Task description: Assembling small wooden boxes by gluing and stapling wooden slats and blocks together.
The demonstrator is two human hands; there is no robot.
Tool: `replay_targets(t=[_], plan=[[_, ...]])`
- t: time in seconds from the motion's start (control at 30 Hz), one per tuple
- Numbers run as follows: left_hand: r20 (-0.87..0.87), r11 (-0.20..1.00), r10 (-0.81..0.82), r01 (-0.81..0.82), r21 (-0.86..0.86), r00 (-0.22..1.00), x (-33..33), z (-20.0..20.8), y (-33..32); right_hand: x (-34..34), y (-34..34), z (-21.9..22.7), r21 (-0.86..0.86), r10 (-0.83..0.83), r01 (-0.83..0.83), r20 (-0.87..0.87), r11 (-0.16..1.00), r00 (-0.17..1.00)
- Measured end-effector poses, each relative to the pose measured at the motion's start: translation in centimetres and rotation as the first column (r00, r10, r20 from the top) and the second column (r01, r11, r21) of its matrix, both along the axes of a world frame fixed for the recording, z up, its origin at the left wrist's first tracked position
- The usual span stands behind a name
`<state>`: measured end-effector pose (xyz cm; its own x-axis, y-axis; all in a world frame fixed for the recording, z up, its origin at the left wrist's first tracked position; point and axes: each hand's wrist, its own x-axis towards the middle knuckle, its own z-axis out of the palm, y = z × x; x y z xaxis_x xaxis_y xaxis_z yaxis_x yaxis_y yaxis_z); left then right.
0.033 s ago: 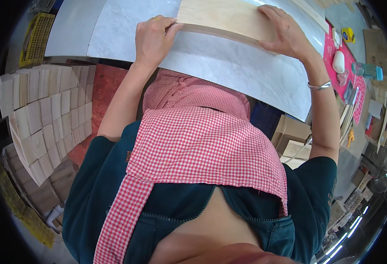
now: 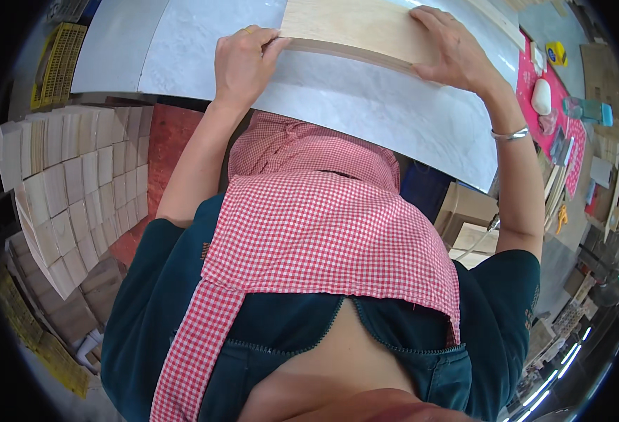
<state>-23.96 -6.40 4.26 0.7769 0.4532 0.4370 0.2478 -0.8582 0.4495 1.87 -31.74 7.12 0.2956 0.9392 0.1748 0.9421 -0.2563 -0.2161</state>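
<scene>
The person stands at the near edge of a pale grey desk [image 2: 365, 105] and holds a flat, light wooden board [image 2: 358, 28] that lies on it, toward the far edge. The left hand [image 2: 242, 63] grips the left end of the board, with the thumb on the top face and the fingers curled over the near edge; a ring shows on one finger. The right hand [image 2: 453, 49] lies flat on the right part of the board and presses it down, and a silver bracelet [image 2: 510, 133] sits on that wrist. So both hands are on the board, well apart from each other, one at each end. I judge that the step in hand is to place or align the board on the desk, with the board steady and flat. The far side of the board is cut by the picture, so I cannot tell how far it reaches. The next move, in my view, calls for an even push or pull from both ends, so that the board does not turn. At the right edge of the desk a pink mat [image 2: 534, 77] carries a white oval object [image 2: 541, 95], and a clear bottle [image 2: 587, 111] lies beside it. On the left, lower than the desk, many small wooden blocks [image 2: 63, 190] stand in rows. The person wears a red checked apron [image 2: 323, 232].
</scene>
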Motion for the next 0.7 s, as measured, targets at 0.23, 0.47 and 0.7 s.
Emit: replay_targets(t=[0.23,0.47,0.7], plan=[[-0.011,0.995,-0.018,0.017,-0.099,1.0,0.2,0.4,0.2,-0.8,-2.4,0.7,0.282,-0.086,0.076,0.021,0.956,0.996],[-0.021,0.994,-0.063,0.061,-0.088,0.998,0.4,0.5,0.8,-4.4,-9.3,-0.9,0.309,-0.408,0.484,-0.281,0.818,0.869],[-0.08,0.993,-0.045,0.036,-0.114,0.996,0.5,1.1,0.4,-5.2,-7.8,-1.7,0.228,-0.445,0.5,-0.253,0.835,0.859]])
